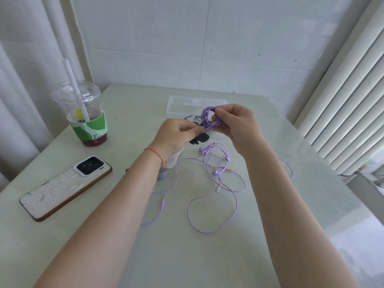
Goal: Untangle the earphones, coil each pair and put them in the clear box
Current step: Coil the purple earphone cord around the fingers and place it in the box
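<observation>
right hand (234, 123): fingers pinch purple earphone coil (208, 119) | left hand (176, 134): fingers pinch its cord end

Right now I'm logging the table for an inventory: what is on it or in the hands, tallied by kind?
Coiled earphones, gripped by both hands: 1
Loose tangle of earphones, pairs uncountable: 1
Clear box: 1
Drink cup: 1
Phone: 1
Total: 5

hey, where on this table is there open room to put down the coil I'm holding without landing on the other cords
Bare tabletop lies between the drink cup and the clear box, and along the near edge below the loose purple earphones. Right of those cords is also open. The middle is crowded: loose cords, a black object and a phone at the left.
</observation>
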